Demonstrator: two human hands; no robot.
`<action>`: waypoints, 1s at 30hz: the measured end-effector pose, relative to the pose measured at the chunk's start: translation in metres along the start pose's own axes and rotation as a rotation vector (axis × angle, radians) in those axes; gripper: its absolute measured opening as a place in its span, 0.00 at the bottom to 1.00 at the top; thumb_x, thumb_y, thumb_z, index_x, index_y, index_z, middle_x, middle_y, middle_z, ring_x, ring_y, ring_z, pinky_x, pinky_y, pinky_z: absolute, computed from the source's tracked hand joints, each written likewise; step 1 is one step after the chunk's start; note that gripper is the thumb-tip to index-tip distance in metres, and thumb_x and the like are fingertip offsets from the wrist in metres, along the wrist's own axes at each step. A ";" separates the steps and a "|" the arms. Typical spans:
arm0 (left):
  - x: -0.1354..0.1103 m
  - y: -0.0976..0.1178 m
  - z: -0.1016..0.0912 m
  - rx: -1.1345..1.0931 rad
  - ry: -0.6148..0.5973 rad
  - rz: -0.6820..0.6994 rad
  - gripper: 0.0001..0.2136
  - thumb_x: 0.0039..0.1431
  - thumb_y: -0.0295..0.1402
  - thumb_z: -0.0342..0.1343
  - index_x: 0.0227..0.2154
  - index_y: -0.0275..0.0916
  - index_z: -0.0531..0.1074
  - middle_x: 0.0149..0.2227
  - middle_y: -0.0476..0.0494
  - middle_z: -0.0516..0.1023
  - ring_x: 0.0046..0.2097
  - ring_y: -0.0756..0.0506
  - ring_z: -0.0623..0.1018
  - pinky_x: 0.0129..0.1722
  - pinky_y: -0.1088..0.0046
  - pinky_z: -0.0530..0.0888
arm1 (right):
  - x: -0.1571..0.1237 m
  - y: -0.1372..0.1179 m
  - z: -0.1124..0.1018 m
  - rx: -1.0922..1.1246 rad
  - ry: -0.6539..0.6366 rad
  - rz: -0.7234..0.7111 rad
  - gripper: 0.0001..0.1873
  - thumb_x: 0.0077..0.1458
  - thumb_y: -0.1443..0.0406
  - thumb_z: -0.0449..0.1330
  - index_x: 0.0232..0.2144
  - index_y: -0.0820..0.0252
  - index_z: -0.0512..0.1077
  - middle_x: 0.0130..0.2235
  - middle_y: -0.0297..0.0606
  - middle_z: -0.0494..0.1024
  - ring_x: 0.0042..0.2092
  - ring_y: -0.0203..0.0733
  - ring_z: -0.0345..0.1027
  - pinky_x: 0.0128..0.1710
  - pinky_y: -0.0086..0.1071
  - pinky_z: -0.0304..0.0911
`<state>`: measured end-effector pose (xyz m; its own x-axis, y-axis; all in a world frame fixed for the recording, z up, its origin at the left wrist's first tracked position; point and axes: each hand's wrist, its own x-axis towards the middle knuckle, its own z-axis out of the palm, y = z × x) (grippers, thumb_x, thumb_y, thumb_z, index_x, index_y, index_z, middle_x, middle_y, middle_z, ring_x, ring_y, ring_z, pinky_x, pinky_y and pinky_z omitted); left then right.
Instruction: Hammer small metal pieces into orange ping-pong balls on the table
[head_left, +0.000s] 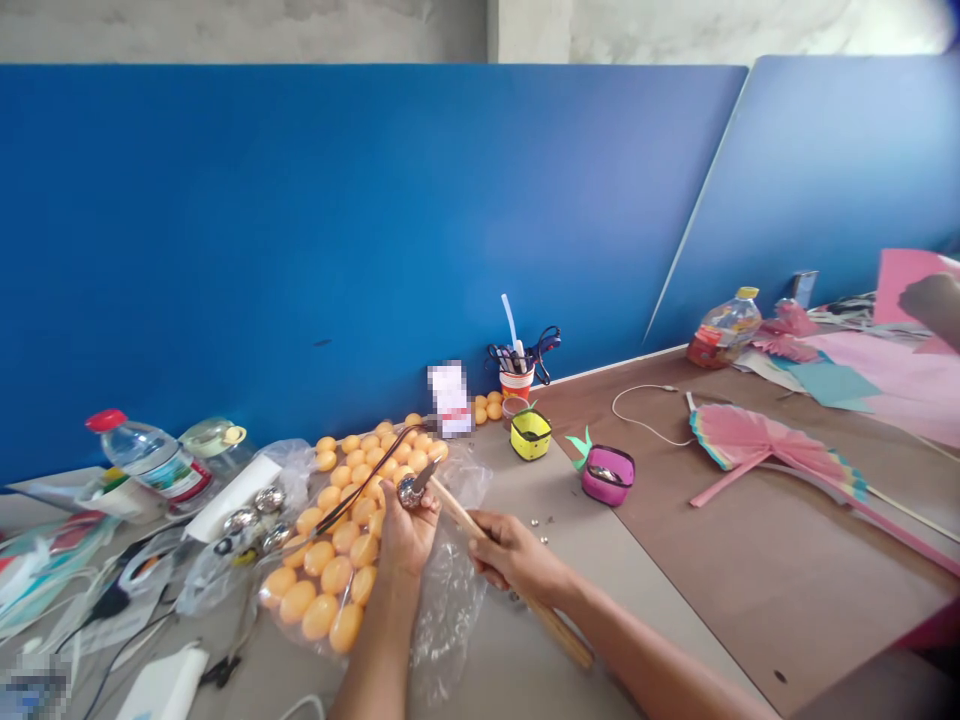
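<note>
I am pinching a small silver ball (pixel 409 491) in the fingertips of my left hand (pixel 405 530), which is closed snugly around it, just above the heap of orange balls (pixel 337 560) in their plastic bag (pixel 450 590). My right hand (pixel 510 555) is wrapped shut around a wooden stick (pixel 559 625), gripping it near the middle, and I am bringing its upper end up against the ball.

To do this well, I judge that I am needing a firm three-finger pinch on the ball, since it looks smooth and ready to roll. I am also needing the stick lined up straight with the ball's centre rather than meeting it at a slant. Sliding my right hand closer to the tip would be giving me finer control. Resting both wrists on the table (pixel 600 540) would be steadying the pair.

My own fingers are covering most of the ball, so I cannot tell whether it has a hole or a loop. A thin bright sliver is showing at the stick's tip. It is possibly a metal point, though the view is too small to be sure, and the exact contact is hidden. My left forearm is masking part of the bag, and a black cable (pixel 360 490) is disappearing behind my hand.
</note>
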<state>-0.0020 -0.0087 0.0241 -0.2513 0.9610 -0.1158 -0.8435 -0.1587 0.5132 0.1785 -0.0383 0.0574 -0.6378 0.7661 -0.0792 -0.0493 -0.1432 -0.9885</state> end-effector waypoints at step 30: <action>0.000 -0.003 -0.001 0.071 0.000 0.068 0.20 0.46 0.50 0.68 0.27 0.37 0.74 0.22 0.51 0.73 0.22 0.52 0.70 0.23 0.76 0.67 | -0.001 -0.002 -0.001 -0.044 0.002 -0.005 0.16 0.53 0.59 0.57 0.41 0.62 0.71 0.23 0.24 0.65 0.18 0.26 0.52 0.17 0.23 0.47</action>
<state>-0.0001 -0.0081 0.0214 -0.3066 0.9485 -0.0790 -0.7887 -0.2068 0.5789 0.1794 -0.0382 0.0590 -0.6363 0.7679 -0.0744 -0.0189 -0.1119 -0.9935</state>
